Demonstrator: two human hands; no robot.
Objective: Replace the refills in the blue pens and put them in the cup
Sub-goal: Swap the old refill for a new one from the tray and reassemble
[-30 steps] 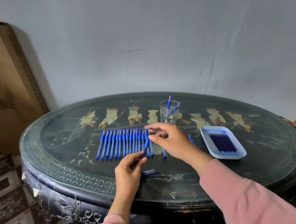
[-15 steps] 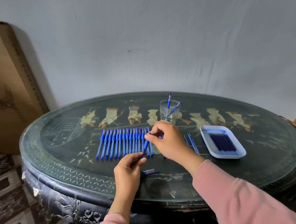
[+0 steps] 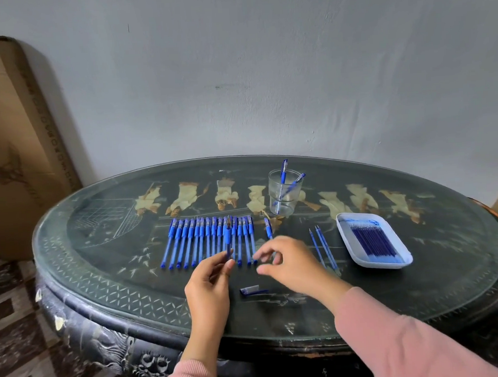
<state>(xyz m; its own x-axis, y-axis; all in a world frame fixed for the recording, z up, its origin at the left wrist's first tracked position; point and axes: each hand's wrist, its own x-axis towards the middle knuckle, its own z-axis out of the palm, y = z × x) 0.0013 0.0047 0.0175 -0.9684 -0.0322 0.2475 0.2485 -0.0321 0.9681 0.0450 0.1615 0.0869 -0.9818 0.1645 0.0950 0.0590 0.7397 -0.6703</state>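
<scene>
In the head view we see a dark oval worktop (image 3: 451, 278) filling the lower half of the frame. Our left hand (image 3: 208, 284), low and centre, pinches a blue pen (image 3: 228, 236) by its lower end between thumb and fingers; the pen stands nearly upright in front of the row. Our right hand (image 3: 290, 263), just right of it, is released with the fingers loosely curled and grasping nothing, hovering over the worktop.

Behind the hands a row of blue pens (image 3: 207, 240) lies side by side, caps toward the wall. One more capped pen (image 3: 268, 228) lies just right of the row, its lower end hidden by our right hand. A loose cap (image 3: 249, 290) lies between our wrists. Two bare refills (image 3: 323, 248) lie right of the right hand, and further right a white tray (image 3: 347, 234) holds a bundle of dark blue refills (image 3: 373, 240). A clear cup (image 3: 285, 197) stands in the centre of the frame, behind the row, with two pens leaning inside it.
</scene>
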